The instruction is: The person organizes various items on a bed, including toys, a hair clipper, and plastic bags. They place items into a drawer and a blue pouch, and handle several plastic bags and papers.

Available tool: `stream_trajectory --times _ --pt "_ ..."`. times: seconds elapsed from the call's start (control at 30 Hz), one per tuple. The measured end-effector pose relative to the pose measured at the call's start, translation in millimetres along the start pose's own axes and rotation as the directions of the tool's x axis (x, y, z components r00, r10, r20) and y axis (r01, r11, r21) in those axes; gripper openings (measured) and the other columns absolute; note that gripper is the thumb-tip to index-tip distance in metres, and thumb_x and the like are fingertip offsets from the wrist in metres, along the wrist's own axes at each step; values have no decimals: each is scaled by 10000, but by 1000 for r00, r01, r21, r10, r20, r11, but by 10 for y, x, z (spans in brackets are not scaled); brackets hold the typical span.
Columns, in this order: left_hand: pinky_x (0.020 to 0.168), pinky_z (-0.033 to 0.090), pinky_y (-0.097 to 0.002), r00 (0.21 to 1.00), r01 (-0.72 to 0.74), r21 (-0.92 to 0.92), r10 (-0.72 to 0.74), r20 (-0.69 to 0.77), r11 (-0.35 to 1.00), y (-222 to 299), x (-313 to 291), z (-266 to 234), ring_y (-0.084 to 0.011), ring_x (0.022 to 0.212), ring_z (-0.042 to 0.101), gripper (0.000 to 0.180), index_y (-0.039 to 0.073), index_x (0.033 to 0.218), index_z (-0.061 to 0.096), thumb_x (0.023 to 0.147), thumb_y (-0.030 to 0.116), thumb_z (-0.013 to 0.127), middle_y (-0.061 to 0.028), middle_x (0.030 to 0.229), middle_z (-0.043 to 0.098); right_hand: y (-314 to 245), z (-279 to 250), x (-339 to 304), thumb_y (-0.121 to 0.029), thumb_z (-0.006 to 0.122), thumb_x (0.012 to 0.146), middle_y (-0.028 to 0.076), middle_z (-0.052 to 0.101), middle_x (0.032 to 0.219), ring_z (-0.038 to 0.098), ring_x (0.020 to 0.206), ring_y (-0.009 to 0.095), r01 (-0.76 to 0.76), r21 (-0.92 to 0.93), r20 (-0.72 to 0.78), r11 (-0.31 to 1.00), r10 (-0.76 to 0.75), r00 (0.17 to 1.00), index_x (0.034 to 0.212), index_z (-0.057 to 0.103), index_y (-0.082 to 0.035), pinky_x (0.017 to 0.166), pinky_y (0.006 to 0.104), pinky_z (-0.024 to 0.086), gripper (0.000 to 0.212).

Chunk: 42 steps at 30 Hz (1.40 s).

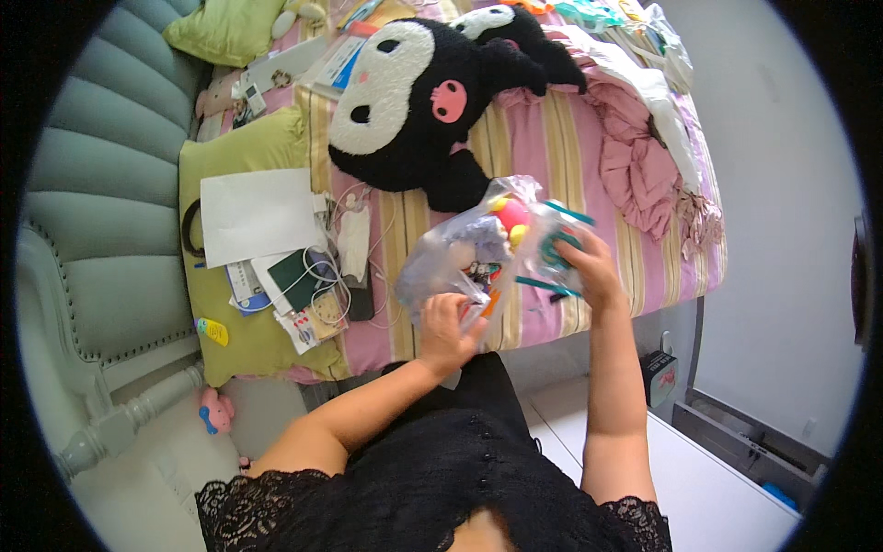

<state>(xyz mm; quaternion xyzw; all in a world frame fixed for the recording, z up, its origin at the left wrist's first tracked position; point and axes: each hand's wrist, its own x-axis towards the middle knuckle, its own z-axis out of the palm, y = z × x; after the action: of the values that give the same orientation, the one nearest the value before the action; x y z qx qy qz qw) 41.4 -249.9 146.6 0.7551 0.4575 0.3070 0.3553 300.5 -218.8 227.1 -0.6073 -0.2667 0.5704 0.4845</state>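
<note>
Clear plastic bag [430, 264] looks floppy, so, with my left hand [447, 331] gripping its near side and my right hand [596, 267] pinching the teal-edged pouch [544, 235], I'd pull the bag gently taut.

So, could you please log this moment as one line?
Left hand: touching filled clear bag | right hand: holding teal-edged packet | beyond: large black-and-white plush

Clear plastic bag [425, 265] (plump, wrinkly), just left of a transparent teal-edged pouch [541, 264]
</note>
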Motion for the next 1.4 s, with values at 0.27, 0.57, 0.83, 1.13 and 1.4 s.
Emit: stream_trajectory --times 0.27,0.57,0.83,1.13,1.4 --pt "654 449 -251 857 434 -726 -492 152 533 275 247 -282 -107 651 543 109 52 893 547 919 153 516 -14 734 567 187 -31 297 -44 654 774 77 632 989 619 881 177 -226 195 521 954 94 849 1100 574 16 817 318 493 341" --pt "797 491 -352 913 385 -855 -282 296 347 1865 441 282 -202 861 609 239 6 1083 520 960 186 420 -127 1009 601 -371 -1261 -806 -25 660 772 46 634 1003 587 903 122 -160 322 648 933 -94 756 1088 596 9 832 280 469 324" --pt "950 391 -390 755 649 -750 -224 616 127 2520 601 1225 -236 1076 525 440 16 1222 435 960 363 366 -115 1184 534 -413 -1906 -1353 -44 659 783 45 625 1023 568 914 111 -75 360 509 930 -129 851 1127 578 12 821 265 457 358" --pt "896 445 -397 547 835 -543 23 837 -84 3127 480 2587 -272 1012 568 463 -1 1173 486 949 387 372 -153 1092 583 -128 -3229 -2116 -40 650 780 43 617 1015 558 909 96 5 330 317 944 -115 941 1150 546 22 811 255 455 389" --pt "933 408 -415 310 944 -325 184 933 53 4249 580 4558 -296 1074 530 479 -1 1165 503 954 402 351 -172 1158 549 115 -5513 -2616 -24 667 767 32 637 962 567 855 87 34 407 274 913 -158 949 1097 585 26 768 237 450 343"
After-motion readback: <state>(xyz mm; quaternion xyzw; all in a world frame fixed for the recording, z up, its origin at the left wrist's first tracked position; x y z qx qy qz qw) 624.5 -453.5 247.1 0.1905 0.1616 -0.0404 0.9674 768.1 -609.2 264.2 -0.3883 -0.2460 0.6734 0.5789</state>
